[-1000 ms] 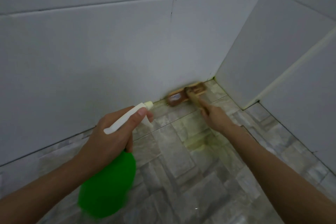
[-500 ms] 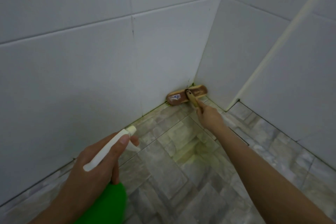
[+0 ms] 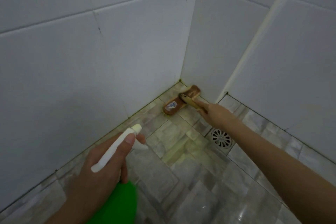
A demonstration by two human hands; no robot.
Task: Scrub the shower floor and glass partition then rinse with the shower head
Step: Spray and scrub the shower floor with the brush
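Note:
A brown wooden scrub brush [image 3: 179, 102] lies bristles down on the grey tiled shower floor [image 3: 181, 183], in the far corner where two white walls meet. My right hand [image 3: 214, 112] grips its handle, index finger stretched along it. My left hand [image 3: 101, 165] holds a green spray bottle [image 3: 120, 203] by its white trigger head [image 3: 116, 146], nozzle aimed toward the corner. A yellowish wet patch [image 3: 180, 152] covers the tiles between the bottle and the brush.
A round metal floor drain [image 3: 221, 138] sits just under my right forearm. White tiled walls [image 3: 72, 71] close in the left and back. A pale vertical strip [image 3: 254, 42] runs down the right wall to the floor.
The view has swung left to right, bringing the drain into sight. The brush has slid from the left wall's base toward the corner's right side. The spray bottle stays in my left hand.

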